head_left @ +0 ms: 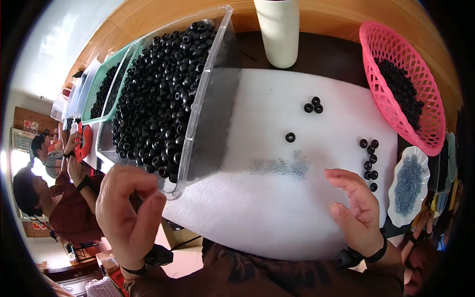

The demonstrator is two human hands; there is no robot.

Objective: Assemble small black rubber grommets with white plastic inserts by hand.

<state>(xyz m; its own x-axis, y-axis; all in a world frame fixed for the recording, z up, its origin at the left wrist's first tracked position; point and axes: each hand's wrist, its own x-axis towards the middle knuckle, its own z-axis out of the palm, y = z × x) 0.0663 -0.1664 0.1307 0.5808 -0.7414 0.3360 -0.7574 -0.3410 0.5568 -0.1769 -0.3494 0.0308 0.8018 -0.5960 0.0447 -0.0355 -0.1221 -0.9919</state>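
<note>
My left hand [129, 210] hovers beside the near corner of a clear plastic bin [205, 84]. Its fingers are curled but stand apart from the thumb, and I see nothing in them. Heaped in the bin are small black ring-shaped pieces [158, 99]. Over the right side of a white padded mat [257, 222], my right hand [355, 213] is open, thumb and fingers apart. Near it lies a cluster of black rings [370, 161]. A single black ring [290, 137] and a group of three [313, 105] lie farther in. Tiny clear bluish bits [281, 166] are spread mid-mat.
At the far right a pink openwork basket [368, 74] holds black pieces. Below it stands a white scalloped dish [393, 210] of bluish bits. A white cylinder [279, 34] rises at the back. Left are a green basket [94, 111] and other people [64, 203] working.
</note>
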